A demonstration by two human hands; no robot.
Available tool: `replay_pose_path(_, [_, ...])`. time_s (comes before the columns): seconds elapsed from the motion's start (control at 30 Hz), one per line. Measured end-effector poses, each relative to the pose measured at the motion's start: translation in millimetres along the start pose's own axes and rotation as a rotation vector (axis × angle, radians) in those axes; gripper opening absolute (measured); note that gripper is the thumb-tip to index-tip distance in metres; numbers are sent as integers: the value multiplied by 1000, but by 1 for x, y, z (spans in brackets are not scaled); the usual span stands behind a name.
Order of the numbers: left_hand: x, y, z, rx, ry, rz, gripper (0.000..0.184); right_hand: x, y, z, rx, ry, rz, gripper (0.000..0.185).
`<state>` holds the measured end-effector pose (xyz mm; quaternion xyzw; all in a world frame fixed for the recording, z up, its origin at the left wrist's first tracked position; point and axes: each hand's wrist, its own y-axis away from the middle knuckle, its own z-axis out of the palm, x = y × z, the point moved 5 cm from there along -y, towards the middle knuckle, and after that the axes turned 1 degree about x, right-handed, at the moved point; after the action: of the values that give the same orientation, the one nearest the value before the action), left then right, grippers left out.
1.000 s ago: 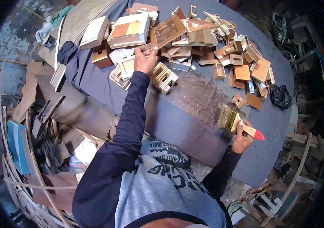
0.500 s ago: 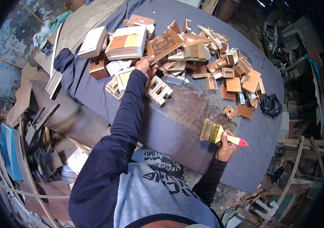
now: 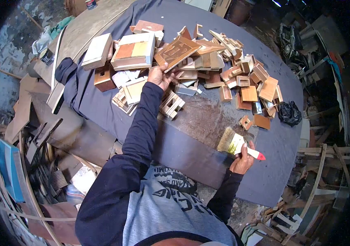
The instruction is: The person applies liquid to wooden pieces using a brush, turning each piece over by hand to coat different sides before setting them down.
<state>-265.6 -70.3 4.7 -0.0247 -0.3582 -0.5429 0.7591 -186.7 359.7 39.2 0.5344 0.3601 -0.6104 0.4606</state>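
Observation:
My left hand [image 3: 159,78] is closed on the near corner of a framed brown wooden panel [image 3: 177,52], which tilts over the pile of wooden pieces. Below that hand stands a slatted wooden block [image 3: 172,105]. A wide paintbrush [image 3: 235,143] with pale bristles and a red-tipped handle is in my right hand [image 3: 242,162]. Its bristles point left, over the near part of the table. Close by lie a small wooden piece with a hole [image 3: 246,122] and a flat brown block [image 3: 261,121].
Wooden boxes [image 3: 133,51] and small blocks [image 3: 248,93] are heaped across the cloth-covered table [image 3: 273,164]. A black plastic bag [image 3: 289,113] lies at the right edge. Scrap wood strips [image 3: 320,180] clutter the floor on both sides.
The brush has turned, so its bristles show a different face, and it has shifted slightly left. My left hand has moved slightly, still holding the panel. The whole view has shifted a little.

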Motion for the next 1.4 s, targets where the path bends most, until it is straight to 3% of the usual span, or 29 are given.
replay_pose_path(0.07, [3,0,5,33,65,-25,22,1,4,1,26,-23,64,38])
replay_pose_path(0.2, [8,19,33,-108,82,-26,19,9,3,-6,28,-97,82,31])
replay_pose_path(0.27, [12,38,56,-320,-97,105,21,7,3,-7,12,-146,56,25])
replay_pose_path(0.3, [15,57,68,-251,-218,151,25,5,3,-8,23,-149,53,25])
replay_pose_path(0.4, [15,96,90,-334,-670,579,28,1,2,-19,64,-236,36,22])
replay_pose_path(0.43, [17,112,98,-287,-952,763,27,3,-2,-27,50,-212,44,21])
replay_pose_path(0.47, [14,132,102,-238,-1270,816,31,6,-2,-32,38,-187,54,20])
replay_pose_path(0.57, [-17,148,95,-521,-1318,1287,54,-6,1,-42,204,-142,26,20])
replay_pose_path(0.6, [-27,151,90,-594,-1427,1310,60,-9,4,-49,257,-100,12,21])
replay_pose_path(0.87, [-99,168,36,-865,-1778,1198,45,-11,21,-93,373,-75,0,26])
replay_pose_path(1.13, [-126,168,8,-997,-1818,1083,46,7,24,-92,358,-237,53,21])
replay_pose_path(1.23, [-127,168,5,-954,-1797,1034,50,9,24,-83,339,-248,57,26])
replay_pose_path(1.4, [-122,164,-4,-432,-1874,856,55,19,24,-77,313,-199,77,35])
